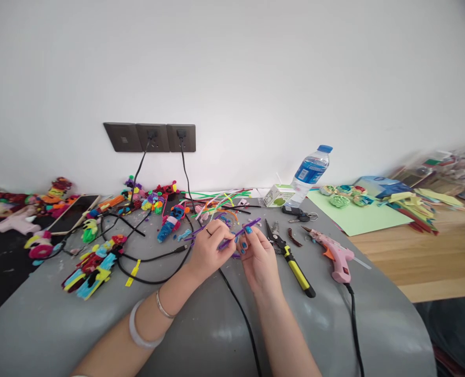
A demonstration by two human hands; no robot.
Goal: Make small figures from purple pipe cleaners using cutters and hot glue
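Over the middle of the grey table point(201, 327), my two hands come together around a purple pipe cleaner point(253, 223). My left hand point(212, 247), with a ring and bangles on that arm, pinches it from the left side. On the right, my right hand point(258, 256), with blue nail polish, grips it between thumb and fingertips. One end of the pipe cleaner sticks out past the right fingers. The part between the hands is partly covered by the fingers. Just behind lie loose pipe cleaners point(212, 196) in green, orange, white and purple.
Yellow-black pliers point(295, 269) and a pink glue gun point(336, 256) with a cord lie to the right. A water bottle point(311, 173), a small carton point(278, 195) and keys point(305, 215) stand behind. Black cables point(154, 283) and colourful pipe-cleaner figures point(95, 272) spread leftward.
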